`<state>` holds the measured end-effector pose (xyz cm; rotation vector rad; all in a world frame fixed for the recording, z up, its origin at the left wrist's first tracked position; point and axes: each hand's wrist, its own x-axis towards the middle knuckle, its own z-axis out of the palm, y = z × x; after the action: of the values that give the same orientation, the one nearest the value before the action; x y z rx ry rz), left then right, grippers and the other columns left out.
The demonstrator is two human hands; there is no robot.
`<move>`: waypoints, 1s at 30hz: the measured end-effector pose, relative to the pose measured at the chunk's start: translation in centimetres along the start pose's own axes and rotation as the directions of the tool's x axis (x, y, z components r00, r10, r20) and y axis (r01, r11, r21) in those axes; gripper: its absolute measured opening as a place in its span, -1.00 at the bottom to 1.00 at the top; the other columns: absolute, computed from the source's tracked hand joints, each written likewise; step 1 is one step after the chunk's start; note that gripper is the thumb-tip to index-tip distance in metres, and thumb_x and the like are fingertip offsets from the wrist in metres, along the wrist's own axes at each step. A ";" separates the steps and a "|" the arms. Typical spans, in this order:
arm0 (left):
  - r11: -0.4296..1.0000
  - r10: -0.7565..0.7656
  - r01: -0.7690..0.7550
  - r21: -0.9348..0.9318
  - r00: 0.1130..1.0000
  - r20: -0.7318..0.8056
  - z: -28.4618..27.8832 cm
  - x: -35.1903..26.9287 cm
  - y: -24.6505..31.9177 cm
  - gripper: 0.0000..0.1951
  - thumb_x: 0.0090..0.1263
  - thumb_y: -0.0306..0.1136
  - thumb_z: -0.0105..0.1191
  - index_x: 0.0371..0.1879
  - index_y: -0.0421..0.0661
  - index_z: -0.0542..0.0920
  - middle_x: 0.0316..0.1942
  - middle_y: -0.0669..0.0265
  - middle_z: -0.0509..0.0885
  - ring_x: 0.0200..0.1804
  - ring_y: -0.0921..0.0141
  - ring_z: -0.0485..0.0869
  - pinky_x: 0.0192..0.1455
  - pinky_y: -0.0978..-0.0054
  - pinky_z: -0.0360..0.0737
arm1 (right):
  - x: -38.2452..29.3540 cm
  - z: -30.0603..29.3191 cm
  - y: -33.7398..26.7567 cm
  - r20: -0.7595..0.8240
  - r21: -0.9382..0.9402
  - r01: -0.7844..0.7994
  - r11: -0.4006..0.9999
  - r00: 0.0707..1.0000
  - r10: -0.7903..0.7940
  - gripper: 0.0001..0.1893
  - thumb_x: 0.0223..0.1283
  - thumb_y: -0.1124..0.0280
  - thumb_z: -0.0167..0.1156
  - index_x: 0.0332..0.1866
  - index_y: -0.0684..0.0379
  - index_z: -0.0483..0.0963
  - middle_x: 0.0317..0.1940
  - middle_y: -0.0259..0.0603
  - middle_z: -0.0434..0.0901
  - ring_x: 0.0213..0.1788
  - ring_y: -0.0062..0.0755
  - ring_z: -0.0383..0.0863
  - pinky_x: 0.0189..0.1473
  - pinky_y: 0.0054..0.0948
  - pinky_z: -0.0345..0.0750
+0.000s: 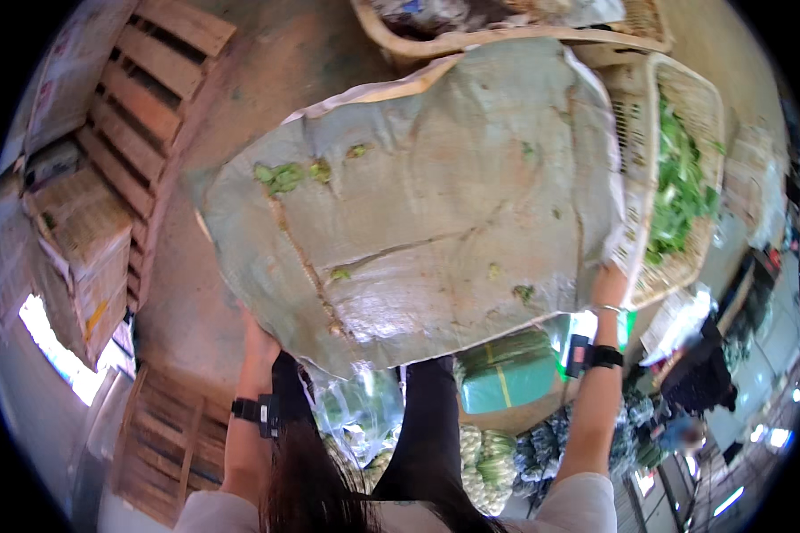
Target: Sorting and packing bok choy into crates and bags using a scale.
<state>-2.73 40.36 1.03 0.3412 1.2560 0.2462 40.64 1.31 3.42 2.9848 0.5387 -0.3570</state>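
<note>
A large, dirty grey-green sheet, which looks like a flattened woven plastic sack, spans the space before me. Several scraps of green leaf stick to its surface, and dark creases run across it. My left hand grips its lower left edge, with the fingers hidden beneath. At the right edge, my right hand holds on, its fingers also partly covered. Below the near edge, a clear plastic bag with something green inside shows between my legs.
Beyond the sheet stands a large basket of mixed waste. A pale plastic crate with leafy greens stands at the right. On the left are a wooden pallet and a cardboard box. A green bundle and several vegetables lie near my legs.
</note>
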 end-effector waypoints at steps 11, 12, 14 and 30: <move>0.990 -0.120 0.098 0.104 0.966 0.227 -1.5 -1.7 0.8 -0.42 0.27 -0.10 -0.03 0.17 -0.15 0.16 0.13 0.23 0.34 0.15 0.29 0.35 0.17 0.36 0.31 | -21.9 -3.1 -37.8 0.480 0.398 0.683 0.613 0.414 -0.773 -0.69 0.00 0.35 -0.03 -0.14 0.17 0.49 -0.21 -0.22 0.51 0.07 -0.26 0.32 0.18 0.28 -0.10; 0.970 -0.136 0.069 0.231 0.948 0.287 -1.9 -2.1 0.7 -0.45 0.28 -0.14 -0.03 0.16 -0.15 0.18 0.11 0.23 0.36 0.12 0.28 0.37 0.14 0.35 0.35 | -23.9 -0.5 -38.9 0.443 0.365 0.715 0.596 0.429 -0.787 -0.66 0.00 0.32 0.00 -0.10 0.20 0.48 -0.15 -0.19 0.50 0.10 -0.23 0.29 0.17 0.27 -0.08; 0.932 -0.143 0.014 0.362 0.932 0.334 -4.6 -1.4 1.2 -0.49 0.29 -0.18 -0.03 0.15 -0.15 0.20 0.09 0.23 0.38 0.10 0.28 0.40 0.11 0.34 0.38 | -26.3 0.3 -41.8 0.487 0.422 0.727 0.542 0.322 -0.812 -0.65 -0.03 0.29 0.04 -0.11 0.21 0.49 -0.06 -0.16 0.44 0.13 -0.19 0.26 0.18 0.21 -0.05; 0.898 -0.432 0.421 0.129 0.899 0.075 -12.3 -2.3 4.8 -0.49 0.11 -0.40 0.04 0.10 -0.21 0.30 0.05 0.13 0.44 0.07 0.25 0.43 0.14 0.37 0.34 | -24.7 -3.9 -46.5 0.433 0.744 0.058 0.666 0.717 -0.547 0.07 -0.43 -0.01 0.37 0.31 0.07 -0.02 0.20 0.24 0.08 0.18 0.24 0.14 0.20 -0.18 0.17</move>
<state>-15.18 45.39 1.59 0.1603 1.2122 -0.2173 2.53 36.96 11.13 3.0110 1.0319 -1.9227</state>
